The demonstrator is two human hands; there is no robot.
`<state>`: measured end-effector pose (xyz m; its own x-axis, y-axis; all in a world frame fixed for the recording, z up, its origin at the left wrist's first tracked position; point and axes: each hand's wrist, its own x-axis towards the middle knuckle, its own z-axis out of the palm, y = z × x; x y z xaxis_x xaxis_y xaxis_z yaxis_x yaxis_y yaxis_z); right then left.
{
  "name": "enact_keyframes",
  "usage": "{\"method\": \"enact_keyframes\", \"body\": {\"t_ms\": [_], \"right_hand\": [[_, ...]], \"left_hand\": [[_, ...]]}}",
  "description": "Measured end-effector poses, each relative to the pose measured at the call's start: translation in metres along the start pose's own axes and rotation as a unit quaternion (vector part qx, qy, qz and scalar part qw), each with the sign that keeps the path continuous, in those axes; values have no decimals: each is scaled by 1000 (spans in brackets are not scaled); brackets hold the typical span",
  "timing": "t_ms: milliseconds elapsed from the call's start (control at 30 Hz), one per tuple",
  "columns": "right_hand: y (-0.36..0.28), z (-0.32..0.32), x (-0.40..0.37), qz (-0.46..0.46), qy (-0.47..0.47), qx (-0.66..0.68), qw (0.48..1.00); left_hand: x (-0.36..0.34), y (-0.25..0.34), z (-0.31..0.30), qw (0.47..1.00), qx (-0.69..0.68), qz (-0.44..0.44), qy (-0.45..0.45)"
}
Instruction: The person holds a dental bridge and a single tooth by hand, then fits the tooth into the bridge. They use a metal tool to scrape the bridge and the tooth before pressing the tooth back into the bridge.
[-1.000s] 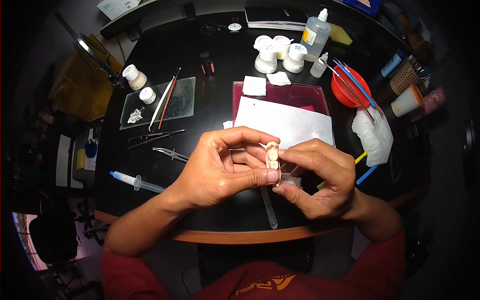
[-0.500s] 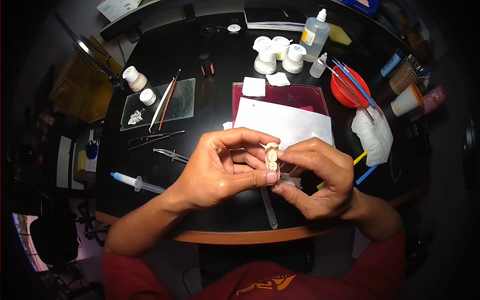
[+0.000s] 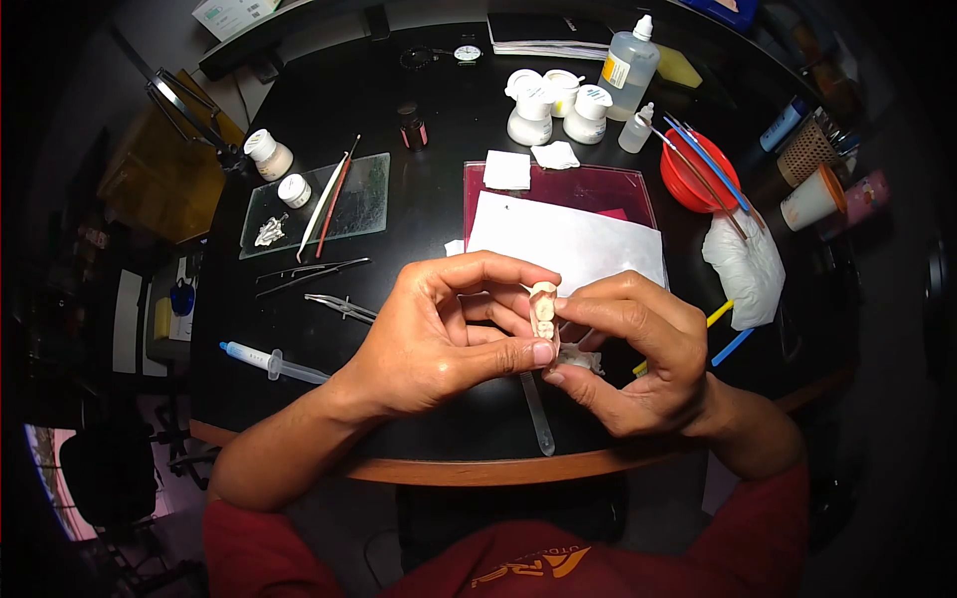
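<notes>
A small cream dental model [image 3: 544, 311] with tooth shapes is held upright over the front part of the black desk. My left hand [image 3: 439, 334] grips it between thumb and fingers, from above and below. My right hand [image 3: 638, 349] is closed at the model's right side, its fingertips touching or almost touching it; whether something thin is pinched there is too small to tell. Just behind the right fingertips lies a crumpled whitish piece [image 3: 580, 359], partly hidden. A clear plastic stick [image 3: 538, 419] lies beneath the hands.
White paper [image 3: 568, 234] lies on a dark red plate beyond the hands. At left are a glass slab [image 3: 364, 199], tweezers [image 3: 339, 307] and a syringe [image 3: 269, 361]. Several white jars [image 3: 530, 125], a clear bottle [image 3: 628, 72], a red bowl [image 3: 683, 179] and tissue [image 3: 743, 264] stand or lie farther right.
</notes>
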<state>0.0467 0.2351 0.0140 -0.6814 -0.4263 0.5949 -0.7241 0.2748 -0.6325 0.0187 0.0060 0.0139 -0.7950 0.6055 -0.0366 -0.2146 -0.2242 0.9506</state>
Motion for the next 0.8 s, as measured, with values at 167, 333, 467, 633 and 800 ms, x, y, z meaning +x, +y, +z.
{"method": "enact_keyframes", "body": {"t_ms": [167, 333, 467, 633, 800], "right_hand": [[0, 0, 0, 3, 1, 4, 1000], [0, 0, -1, 8, -3, 2, 1000], [0, 1, 0, 3, 0, 3, 1000], [0, 1, 0, 3, 1, 3, 1000], [1, 2, -1, 3, 2, 3, 1000]], "left_hand": [[0, 1, 0, 1000, 14, -5, 0], [0, 1, 0, 1000, 16, 0, 3], [0, 1, 0, 1000, 7, -4, 3], [0, 1, -1, 1000, 22, 1, 11], [-1, 2, 0, 999, 30, -2, 20]]}}
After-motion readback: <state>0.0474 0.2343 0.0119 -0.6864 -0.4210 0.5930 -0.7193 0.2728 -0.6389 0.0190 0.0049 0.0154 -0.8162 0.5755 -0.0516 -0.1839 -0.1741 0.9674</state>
